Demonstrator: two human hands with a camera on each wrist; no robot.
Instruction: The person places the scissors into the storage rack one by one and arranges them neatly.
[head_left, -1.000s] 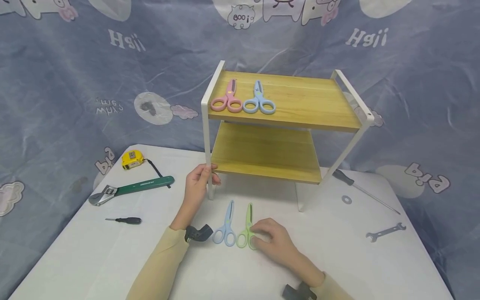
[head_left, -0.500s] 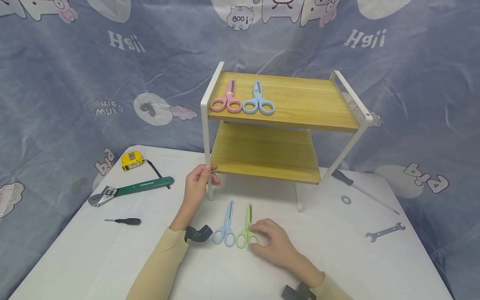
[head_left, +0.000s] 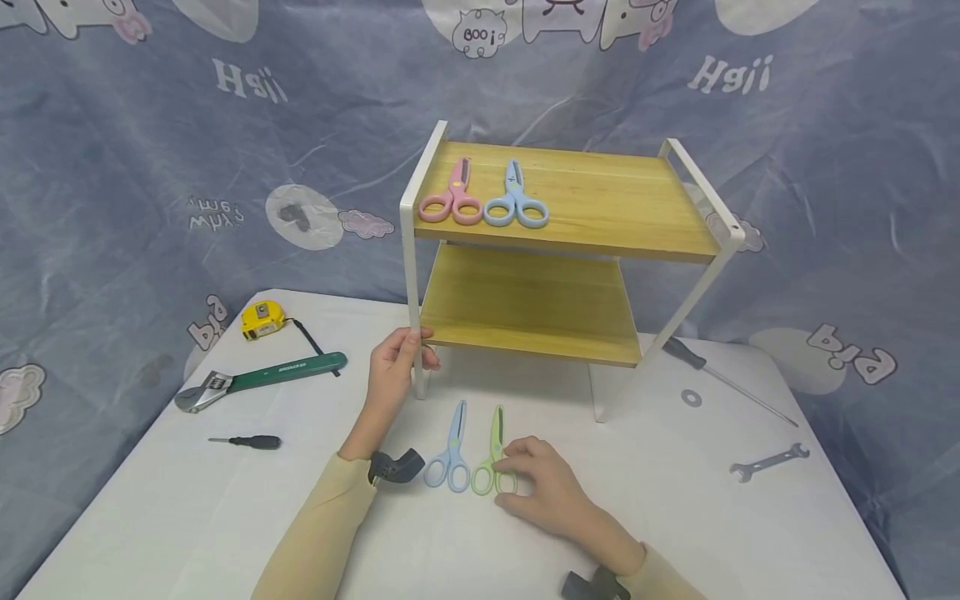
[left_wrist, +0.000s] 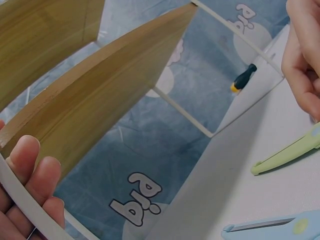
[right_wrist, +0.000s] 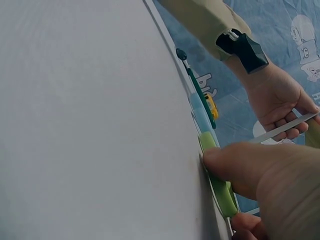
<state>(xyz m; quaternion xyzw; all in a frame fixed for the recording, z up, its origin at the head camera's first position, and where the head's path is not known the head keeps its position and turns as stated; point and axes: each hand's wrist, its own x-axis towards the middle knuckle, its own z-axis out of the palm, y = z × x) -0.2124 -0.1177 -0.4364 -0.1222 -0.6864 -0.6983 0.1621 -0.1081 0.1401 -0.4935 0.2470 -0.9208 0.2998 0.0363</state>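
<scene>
From the head camera, the whole shelf (head_left: 600, 193) shows, with pink scissors (head_left: 452, 202) and blue scissors (head_left: 515, 202) on its top board. The left hand (head_left: 392, 367) reaches forward, thumb across the near left leg (head_left: 410, 279) and fingers wrapped behind it, gripping it beside the lower board. Green scissors (head_left: 496, 452) lie on the white table (head_left: 645, 517), blades pointing toward the shelf, just right of light-blue scissors (head_left: 454, 454). The right hand (head_left: 551, 492) comes in from the right, fingers bent, index finger and thumb parted around the green handles. Only this view includes the washer (head_left: 691, 398) and spanner (head_left: 769, 462) at the right.

The left wrist camera gives the left hand's fingertips (left_wrist: 41, 181), curled past the white leg, and a yellow end on the screwdriver (left_wrist: 244, 78), which the head view does not reveal. Of the two tabletop scissors, just the blade ends appear.

The right wrist camera looks low along the table: the green scissors are nearly edge-on, with right-hand fingertips touching them in two places. Whether they pinch firmly, I cannot tell. Beyond are the wrench (right_wrist: 201, 97) and tape measure (right_wrist: 211, 105).
</scene>
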